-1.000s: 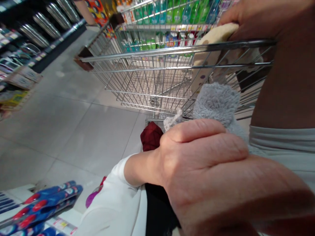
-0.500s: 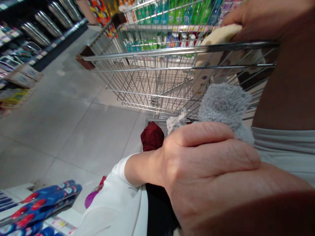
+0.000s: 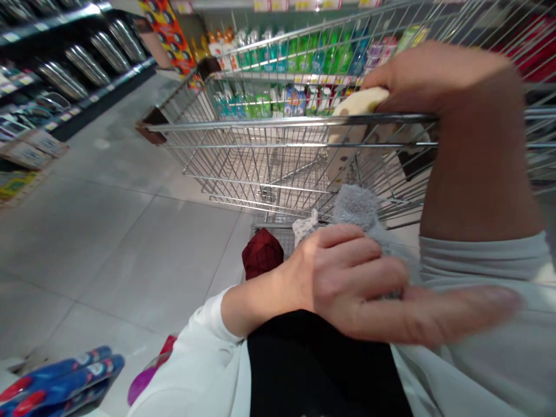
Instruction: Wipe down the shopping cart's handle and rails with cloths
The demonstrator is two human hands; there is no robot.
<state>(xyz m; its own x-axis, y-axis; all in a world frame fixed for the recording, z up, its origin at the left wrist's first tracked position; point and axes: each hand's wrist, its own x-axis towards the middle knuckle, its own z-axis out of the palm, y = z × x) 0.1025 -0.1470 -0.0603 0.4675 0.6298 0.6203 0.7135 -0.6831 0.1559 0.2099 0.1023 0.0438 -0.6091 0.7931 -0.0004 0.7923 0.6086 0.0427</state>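
Note:
My left hand [image 3: 351,281] is in front of my body, its fingers curled over a grey fluffy plush thing [image 3: 356,205], thumb stretched out to the right. A pale, bumpy-textured piece [image 3: 305,226] shows just past the knuckles. My right hand [image 3: 447,78] reaches over the rail of a metal shopping cart [image 3: 260,147]. It grips the top of a cream, spotted soft thing [image 3: 347,136] that hangs down inside the basket; its fingertips are partly hidden. Beside my left wrist is a dark red, quilted-looking thing [image 3: 263,253].
Shelves of green and blue bottles [image 3: 321,55] stand behind the cart. At the upper left is a dark rack with shiny metal goods [image 3: 93,58]; another person's arm [image 3: 152,43] shows beside it. Blue packages with red caps [image 3: 65,376] lie at lower left, above a tiled floor [image 3: 117,243].
My left hand has moved away from the camera, together with the grey plush thing, and its thumb now shows. My right hand keeps its grip on the spotted thing. The view has shifted.

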